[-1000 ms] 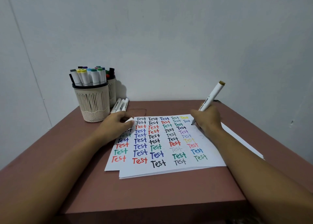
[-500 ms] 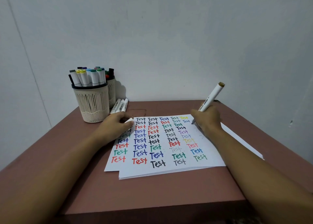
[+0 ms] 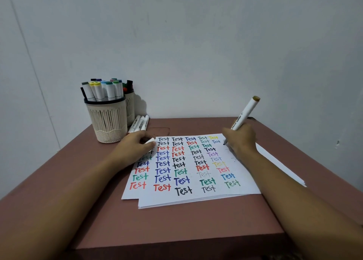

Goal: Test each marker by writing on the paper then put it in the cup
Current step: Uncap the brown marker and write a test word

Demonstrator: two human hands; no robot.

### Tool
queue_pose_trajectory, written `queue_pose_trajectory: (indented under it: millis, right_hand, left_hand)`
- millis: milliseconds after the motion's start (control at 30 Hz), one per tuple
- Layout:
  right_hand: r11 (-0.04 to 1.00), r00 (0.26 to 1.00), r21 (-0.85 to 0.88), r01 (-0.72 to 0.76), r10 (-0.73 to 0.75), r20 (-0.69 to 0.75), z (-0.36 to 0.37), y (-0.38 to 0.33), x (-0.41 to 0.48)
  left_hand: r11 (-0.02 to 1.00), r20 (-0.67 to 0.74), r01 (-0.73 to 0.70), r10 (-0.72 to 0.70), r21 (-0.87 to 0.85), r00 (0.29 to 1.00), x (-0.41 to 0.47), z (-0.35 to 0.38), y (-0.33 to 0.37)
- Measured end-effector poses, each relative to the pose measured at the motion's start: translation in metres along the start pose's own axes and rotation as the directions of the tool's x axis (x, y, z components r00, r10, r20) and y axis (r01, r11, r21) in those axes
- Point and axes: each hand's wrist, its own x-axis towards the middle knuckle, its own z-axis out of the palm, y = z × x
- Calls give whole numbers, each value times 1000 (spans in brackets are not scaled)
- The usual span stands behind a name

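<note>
- Right hand [image 3: 240,139] grips marker [image 3: 245,113]; tip meets paper [image 3: 249,189], right of frame centre.
- Left hand [image 3: 135,147] pinches white cap [image 3: 149,141].
- Paper mostly filled; cup [image 3: 109,122], upper left, crowded.
- Three loose markers [image 3: 140,123] beside the cup likely remain.

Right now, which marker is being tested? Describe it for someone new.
On the brown table lies paper covered in coloured "Test" words. At its far right corner the right hand grips a marker, tip down toward the sheet. It alone is held tilted, white with a brownish top end; the loose markers lie flat beside the cups.
</note>
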Motion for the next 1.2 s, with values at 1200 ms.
queue_pose_trajectory:
  millis: [1200]
  right_hand:
    - [862, 809, 480, -165, -160, 566, 27, -40, -53]
  left_hand:
    - [914, 12, -287, 303, -288, 953, -24, 19, 48]
